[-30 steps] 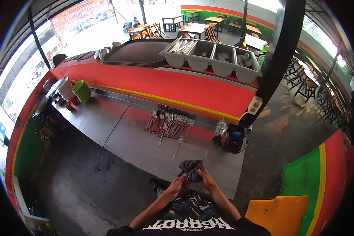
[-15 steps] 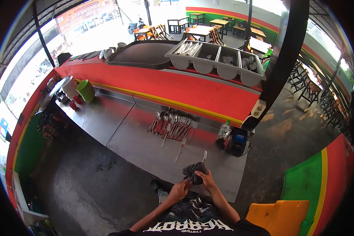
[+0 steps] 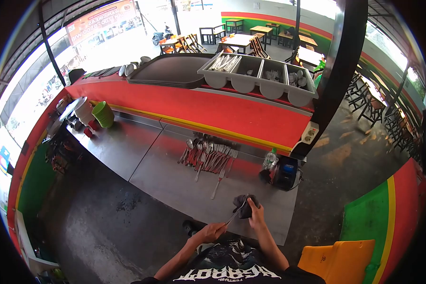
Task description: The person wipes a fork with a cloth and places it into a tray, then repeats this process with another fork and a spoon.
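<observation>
My left hand is closed on the handle end of a thin metal utensil, whose other end runs into a dark cloth. Wrapped around that cloth, my right hand hides part of it; the head of the utensil cannot be made out. Beyond my hands, a single fork lies on the steel counter. Farther back is a row of spoons and forks, laid side by side.
A cutlery tray and dark serving trays rest on the red ledge. To the right are a bottle and a black device. Green bowls stand at the left, an orange chair at lower right.
The cloth and my right hand have moved slightly up and right. My left hand has shifted down and left, showing more of the utensil between the hands.
</observation>
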